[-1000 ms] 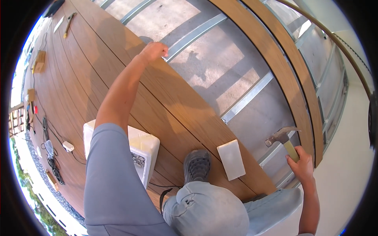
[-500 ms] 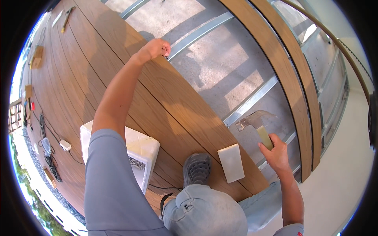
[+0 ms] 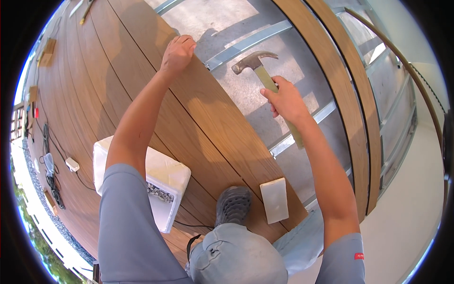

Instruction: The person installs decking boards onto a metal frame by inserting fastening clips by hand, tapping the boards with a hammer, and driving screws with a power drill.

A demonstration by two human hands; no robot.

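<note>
My right hand (image 3: 286,102) grips the pale handle of a claw hammer (image 3: 266,79), its metal head raised over the open framing. My left hand (image 3: 178,53) lies at the outer edge of the last wooden decking board (image 3: 208,109), fingers bent together over that edge; the fingertips are partly hidden. Just beyond the left hand, a metal joist (image 3: 248,46) meets the board, with a small clip (image 3: 206,66) at the joint. Another small clip (image 3: 273,154) shows where a nearer joist meets the same edge.
A white foam box (image 3: 163,163) with small metal pieces stands left of my shoe (image 3: 234,206). On the board lies a white block (image 3: 274,201). Two loose boards (image 3: 326,71) cross the joists at right. Cables (image 3: 52,175) and a brush (image 3: 86,13) lie on the left decking.
My right hand has carried the hammer up and leftward, from near the white block to over the framing. My left hand has shifted slightly away along the board edge.
</note>
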